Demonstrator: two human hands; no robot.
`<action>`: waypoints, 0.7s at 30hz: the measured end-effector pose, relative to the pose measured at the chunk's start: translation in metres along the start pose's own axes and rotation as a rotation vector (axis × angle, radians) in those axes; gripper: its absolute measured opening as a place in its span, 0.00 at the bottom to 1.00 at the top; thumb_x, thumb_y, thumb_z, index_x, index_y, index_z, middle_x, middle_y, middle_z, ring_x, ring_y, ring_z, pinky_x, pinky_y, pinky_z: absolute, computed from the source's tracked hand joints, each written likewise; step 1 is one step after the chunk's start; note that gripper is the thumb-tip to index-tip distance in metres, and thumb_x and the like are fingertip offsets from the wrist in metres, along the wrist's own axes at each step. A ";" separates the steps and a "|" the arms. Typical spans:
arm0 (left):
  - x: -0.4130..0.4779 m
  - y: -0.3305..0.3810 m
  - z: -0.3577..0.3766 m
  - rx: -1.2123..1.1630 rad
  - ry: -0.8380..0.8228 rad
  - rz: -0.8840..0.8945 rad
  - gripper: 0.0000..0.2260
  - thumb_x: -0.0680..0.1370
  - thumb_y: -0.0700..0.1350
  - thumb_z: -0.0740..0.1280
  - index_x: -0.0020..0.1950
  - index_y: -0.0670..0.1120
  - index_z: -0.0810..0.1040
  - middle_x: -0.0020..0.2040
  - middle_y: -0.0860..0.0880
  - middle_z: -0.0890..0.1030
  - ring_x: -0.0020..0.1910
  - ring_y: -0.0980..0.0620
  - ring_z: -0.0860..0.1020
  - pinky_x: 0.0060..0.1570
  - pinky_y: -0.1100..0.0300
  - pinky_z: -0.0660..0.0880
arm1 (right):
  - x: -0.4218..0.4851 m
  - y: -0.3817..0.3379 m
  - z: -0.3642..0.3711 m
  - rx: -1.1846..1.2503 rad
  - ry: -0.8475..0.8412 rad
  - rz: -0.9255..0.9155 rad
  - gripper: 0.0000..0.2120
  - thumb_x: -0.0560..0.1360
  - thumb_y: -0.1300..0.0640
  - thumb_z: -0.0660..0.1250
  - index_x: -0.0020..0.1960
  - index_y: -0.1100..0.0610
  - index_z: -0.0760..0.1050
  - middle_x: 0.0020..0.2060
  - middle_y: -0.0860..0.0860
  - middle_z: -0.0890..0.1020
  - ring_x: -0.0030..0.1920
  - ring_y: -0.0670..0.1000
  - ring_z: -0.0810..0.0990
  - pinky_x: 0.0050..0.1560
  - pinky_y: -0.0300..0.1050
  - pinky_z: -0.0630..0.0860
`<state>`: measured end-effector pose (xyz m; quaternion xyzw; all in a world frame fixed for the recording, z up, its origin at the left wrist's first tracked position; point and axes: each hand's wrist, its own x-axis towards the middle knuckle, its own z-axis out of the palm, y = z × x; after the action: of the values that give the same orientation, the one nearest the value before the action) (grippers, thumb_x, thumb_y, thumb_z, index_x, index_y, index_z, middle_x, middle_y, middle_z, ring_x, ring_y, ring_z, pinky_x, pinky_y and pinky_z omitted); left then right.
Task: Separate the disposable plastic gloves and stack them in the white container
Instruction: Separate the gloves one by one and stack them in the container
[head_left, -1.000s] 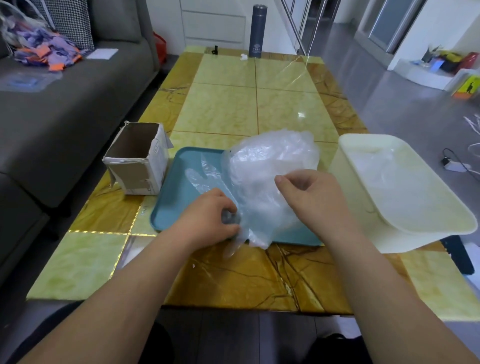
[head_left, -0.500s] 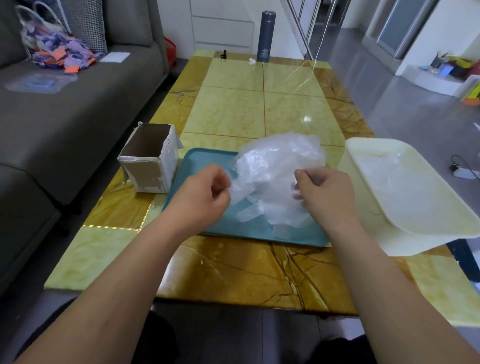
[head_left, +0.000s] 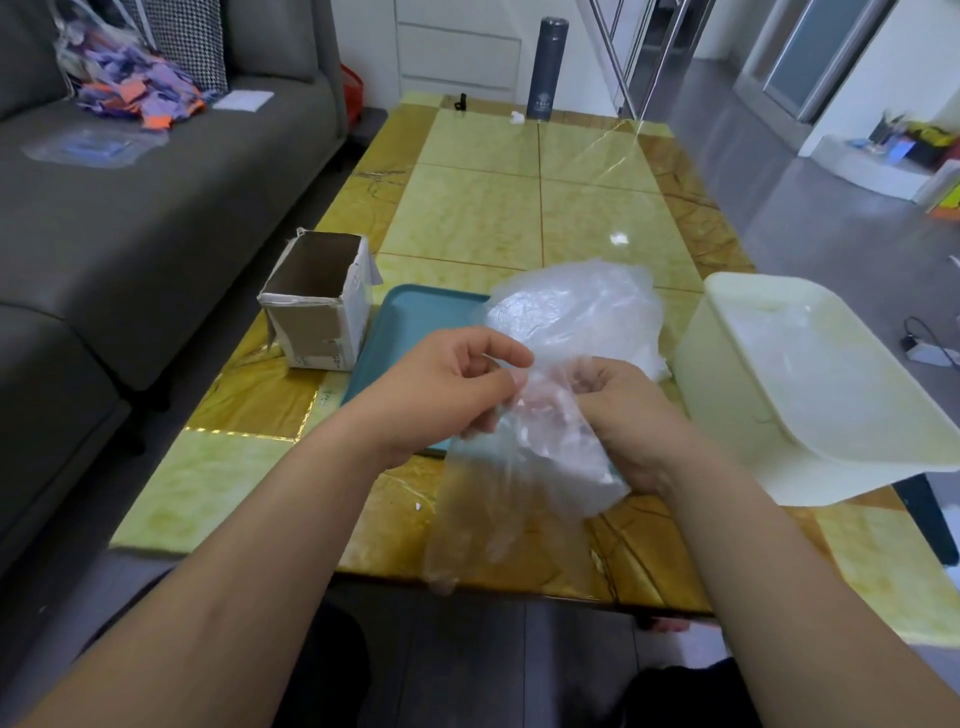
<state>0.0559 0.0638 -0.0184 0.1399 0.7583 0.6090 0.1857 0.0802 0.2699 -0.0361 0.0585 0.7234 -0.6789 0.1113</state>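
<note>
Left hand (head_left: 441, 384): fingers curled, thumb and forefinger pinching a thin clear plastic disposable glove (head_left: 498, 509), which hangs down over the near edge of the yellow-green marbled table (head_left: 519, 208). Right hand (head_left: 634, 421): fingers curled round the crumpled clear bunch of gloves (head_left: 576, 312), held above the teal plastic tray (head_left: 410, 332). Hands nearly touching. White rectangular plastic container (head_left: 727, 291) just right of the bunch; faint clear film inside. Open cardboard box (head_left: 317, 306) left of the tray. Dark cylindrical flask (head_left: 545, 73) upright at the far end.
</note>
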 end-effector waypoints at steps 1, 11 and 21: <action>0.003 -0.002 0.002 -0.010 0.049 -0.016 0.05 0.83 0.41 0.69 0.58 0.47 0.82 0.35 0.50 0.81 0.31 0.52 0.75 0.32 0.58 0.72 | 0.001 0.001 0.000 0.014 -0.008 0.013 0.09 0.71 0.63 0.79 0.51 0.63 0.85 0.47 0.63 0.87 0.44 0.58 0.84 0.51 0.55 0.79; 0.014 -0.015 0.003 0.046 0.205 0.000 0.05 0.81 0.43 0.72 0.57 0.48 0.83 0.35 0.52 0.82 0.30 0.54 0.76 0.33 0.65 0.74 | 0.004 -0.002 -0.005 0.286 -0.176 0.237 0.33 0.79 0.34 0.65 0.66 0.62 0.81 0.62 0.64 0.83 0.61 0.64 0.83 0.66 0.61 0.75; 0.009 -0.014 0.004 0.123 0.066 0.089 0.05 0.75 0.46 0.80 0.46 0.48 0.87 0.46 0.37 0.84 0.41 0.50 0.79 0.48 0.47 0.80 | -0.006 0.003 0.003 0.031 -0.163 0.063 0.12 0.71 0.70 0.77 0.54 0.64 0.85 0.47 0.62 0.87 0.50 0.58 0.87 0.56 0.48 0.83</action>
<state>0.0497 0.0682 -0.0338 0.1643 0.7930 0.5732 0.1245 0.0865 0.2674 -0.0373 0.0274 0.6992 -0.6886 0.1903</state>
